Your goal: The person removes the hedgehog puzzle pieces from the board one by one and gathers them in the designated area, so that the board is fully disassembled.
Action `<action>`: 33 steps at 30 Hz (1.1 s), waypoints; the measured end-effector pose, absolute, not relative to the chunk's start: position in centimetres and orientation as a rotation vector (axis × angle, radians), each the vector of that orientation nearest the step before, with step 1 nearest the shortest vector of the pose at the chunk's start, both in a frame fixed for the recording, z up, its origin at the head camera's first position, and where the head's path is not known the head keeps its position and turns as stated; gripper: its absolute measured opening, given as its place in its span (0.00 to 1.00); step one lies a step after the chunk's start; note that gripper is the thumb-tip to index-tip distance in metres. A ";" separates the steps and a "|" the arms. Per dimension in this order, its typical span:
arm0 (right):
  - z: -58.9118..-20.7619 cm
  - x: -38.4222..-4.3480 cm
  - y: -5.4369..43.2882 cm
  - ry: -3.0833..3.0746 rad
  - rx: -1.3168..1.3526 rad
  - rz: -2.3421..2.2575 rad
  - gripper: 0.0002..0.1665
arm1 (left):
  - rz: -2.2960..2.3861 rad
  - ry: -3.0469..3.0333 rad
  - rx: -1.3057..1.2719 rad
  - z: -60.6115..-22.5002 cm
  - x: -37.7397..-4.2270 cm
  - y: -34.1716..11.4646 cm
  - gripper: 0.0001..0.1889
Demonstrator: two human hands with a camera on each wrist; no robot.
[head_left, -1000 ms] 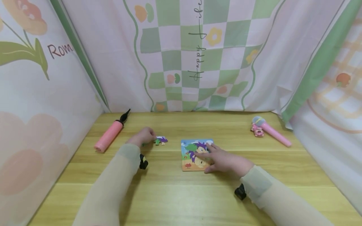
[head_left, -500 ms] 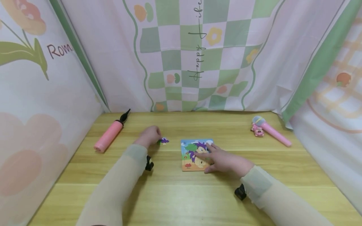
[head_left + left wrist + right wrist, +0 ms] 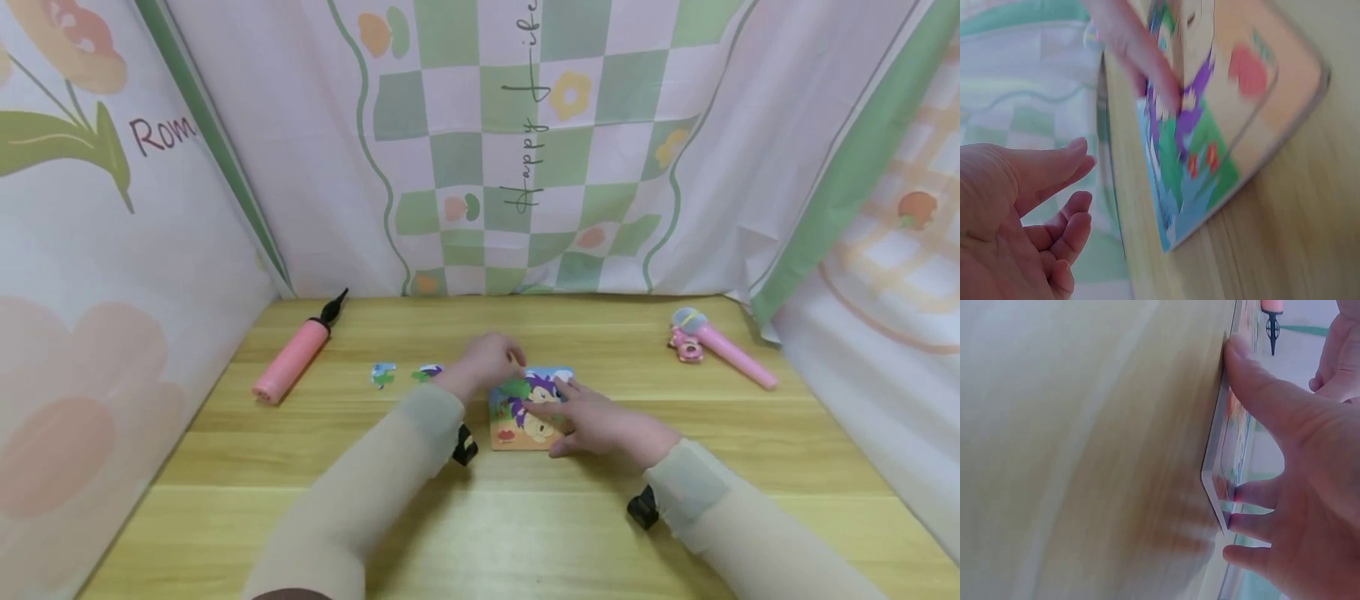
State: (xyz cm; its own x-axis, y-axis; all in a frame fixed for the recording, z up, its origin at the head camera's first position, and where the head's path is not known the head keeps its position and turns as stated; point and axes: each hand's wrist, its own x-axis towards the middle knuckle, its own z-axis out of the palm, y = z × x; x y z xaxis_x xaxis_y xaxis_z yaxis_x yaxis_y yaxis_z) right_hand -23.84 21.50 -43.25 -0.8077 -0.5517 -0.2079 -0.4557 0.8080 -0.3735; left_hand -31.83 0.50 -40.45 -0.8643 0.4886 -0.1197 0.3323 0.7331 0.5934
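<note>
A square jigsaw puzzle board (image 3: 507, 439) with a purple-haired cartoon figure lies on the table. My right hand (image 3: 600, 421) rests on its right side with fingers spread; in the right wrist view the thumb (image 3: 1260, 381) lies along the board's edge. Over the board's upper left corner hovers my left hand (image 3: 487, 362). The left wrist view shows its fingers (image 3: 1075, 228) loosely bent and apart from the thumb, with nothing seen between them. Left of that hand lie a blue-green puzzle piece (image 3: 383, 373) and a green, purple and white piece (image 3: 427, 372), partly hidden by the hand.
A pink hand pump (image 3: 294, 360) with a black nozzle lies at the left of the table. At the right is a pink toy microphone (image 3: 727, 354) with a small pink figure (image 3: 687, 345) beside it. Printed curtains (image 3: 315, 167) stand behind and along both sides.
My left hand has moved right, from the loose pieces to the board's upper left corner. Two pieces now show where it was. The right hand has stayed on the board.
</note>
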 end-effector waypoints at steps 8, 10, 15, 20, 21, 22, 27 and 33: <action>-43.4 -24.0 22.8 2.723 -0.849 -0.447 0.44 | 0.665 2.726 0.676 -41.6 -31.4 4.7 0.05; -43.4 -24.0 23.0 2.727 -0.859 -0.449 0.44 | 0.619 2.737 0.666 -42.3 -31.3 5.6 0.05; -43.7 -24.1 23.3 2.740 -0.869 -0.457 0.41 | 0.606 2.765 0.594 -43.6 -31.1 7.2 0.07; -43.9 -23.8 23.4 2.765 -0.856 -0.468 0.40 | 0.602 2.794 0.603 -44.0 -31.0 7.8 0.08; -44.0 -23.6 23.4 2.775 -0.867 -0.473 0.40 | 0.614 2.791 0.605 -44.0 -31.0 7.8 0.08; -43.9 -23.4 23.4 2.783 -0.870 -0.472 0.39 | 0.632 2.780 0.603 -44.0 -31.0 7.8 0.09; -43.3 -21.6 23.3 2.811 -0.912 -0.440 0.39 | 0.737 2.709 0.573 -43.7 -30.9 7.4 0.09; -42.9 -20.3 23.3 2.777 -0.935 -0.372 0.41 | 0.822 2.658 0.512 -43.6 -31.0 7.1 0.08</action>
